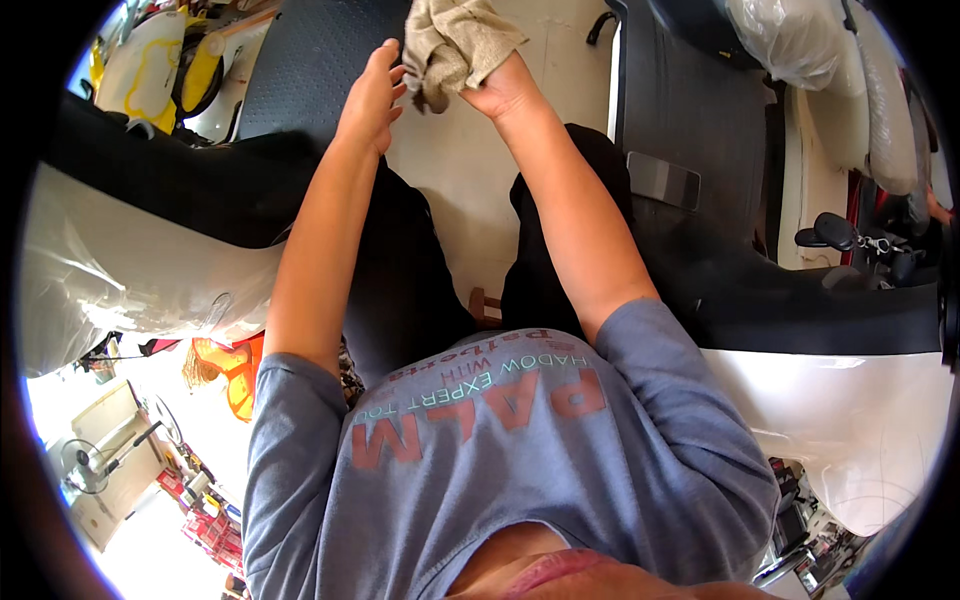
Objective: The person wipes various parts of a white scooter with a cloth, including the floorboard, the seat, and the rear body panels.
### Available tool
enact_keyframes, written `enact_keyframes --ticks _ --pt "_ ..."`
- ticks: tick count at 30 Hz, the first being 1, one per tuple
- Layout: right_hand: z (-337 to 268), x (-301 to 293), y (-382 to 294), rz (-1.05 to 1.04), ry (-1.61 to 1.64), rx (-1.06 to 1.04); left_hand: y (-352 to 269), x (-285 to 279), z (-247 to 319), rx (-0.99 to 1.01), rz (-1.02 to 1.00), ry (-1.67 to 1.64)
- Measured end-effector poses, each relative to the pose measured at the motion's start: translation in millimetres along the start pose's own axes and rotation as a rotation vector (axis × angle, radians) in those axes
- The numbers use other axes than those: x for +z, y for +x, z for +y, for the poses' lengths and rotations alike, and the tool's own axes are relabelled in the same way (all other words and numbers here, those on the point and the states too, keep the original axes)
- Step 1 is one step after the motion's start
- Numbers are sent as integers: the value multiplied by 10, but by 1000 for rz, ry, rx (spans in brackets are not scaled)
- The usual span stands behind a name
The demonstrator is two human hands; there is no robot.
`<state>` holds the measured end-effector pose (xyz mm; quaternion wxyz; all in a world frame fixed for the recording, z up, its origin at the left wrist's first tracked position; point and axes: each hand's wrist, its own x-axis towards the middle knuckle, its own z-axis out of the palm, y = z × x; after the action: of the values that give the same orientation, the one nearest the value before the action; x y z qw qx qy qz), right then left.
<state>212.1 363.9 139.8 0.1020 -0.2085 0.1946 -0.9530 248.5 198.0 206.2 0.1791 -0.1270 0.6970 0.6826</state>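
Note:
My right hand grips a crumpled beige cloth, which hangs in folds at the top of the view. The cloth covers most of my right fingers. Just to the left, my left hand is held with its fingers apart and nothing in it. Its fingertips come close to the cloth's left edge; whether they touch it I cannot tell. Both forearms reach forward over my knees, above the pale floor. Beyond the left hand lies a dark, dimpled footboard.
Scooters with black seats stand on both sides; the left white body panel is wrapped in clear plastic. A phone-like flat slab lies on the right scooter's black footboard. Keys hang further right. Between my legs shows a wooden piece.

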Motion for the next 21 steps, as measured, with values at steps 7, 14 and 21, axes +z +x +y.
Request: enact_keyframes --ticks 7,14,21 --pt "-232 885 -48 -21 -108 47 155 -93 12 80 1 -94" --pt "-465 1153 -86 64 -283 2 174 -197 59 313 -399 -59" --pt "-458 1121 85 -408 -419 -180 204 -432 -66 321 -310 -71"
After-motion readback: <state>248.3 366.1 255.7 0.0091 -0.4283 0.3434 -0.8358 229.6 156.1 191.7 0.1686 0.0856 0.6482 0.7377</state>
